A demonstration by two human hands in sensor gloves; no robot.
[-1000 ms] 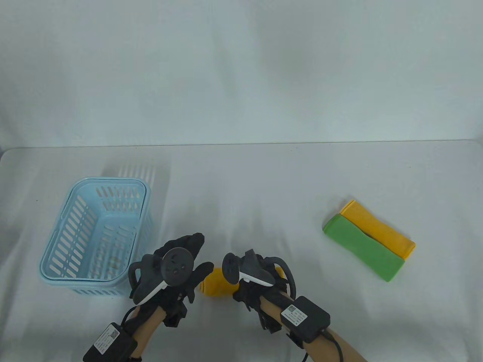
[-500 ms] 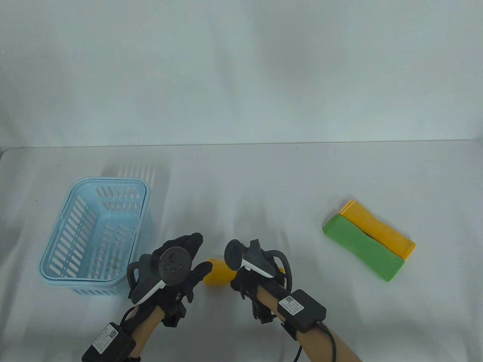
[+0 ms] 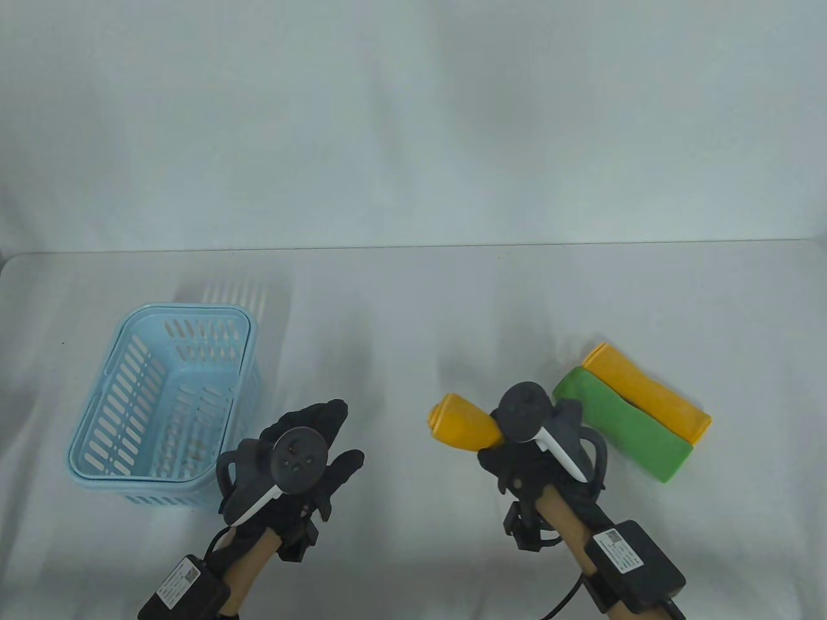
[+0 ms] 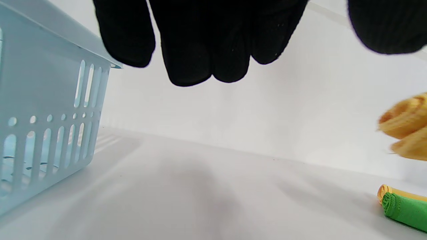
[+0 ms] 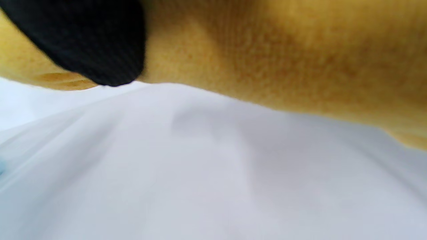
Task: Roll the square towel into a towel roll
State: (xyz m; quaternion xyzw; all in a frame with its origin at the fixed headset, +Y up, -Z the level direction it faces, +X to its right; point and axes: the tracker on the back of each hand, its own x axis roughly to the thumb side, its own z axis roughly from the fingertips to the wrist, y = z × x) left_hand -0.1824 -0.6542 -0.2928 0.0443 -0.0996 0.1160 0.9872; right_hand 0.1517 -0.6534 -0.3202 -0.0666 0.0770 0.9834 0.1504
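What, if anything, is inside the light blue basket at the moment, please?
The basket shows only its own slotted floor and walls; no towel lies in it. Its near inner wall is hidden from the table view.

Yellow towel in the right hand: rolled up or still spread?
Rolled. The yellow towel forms a compact cylinder, spiral end visible, held by the right hand.

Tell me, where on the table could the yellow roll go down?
Bare cloth lies between the blue basket and the yellow roll held up by the right hand, ahead of the left hand. The far strip of table is bare too. It is crowded by the green towel and yellow towel.
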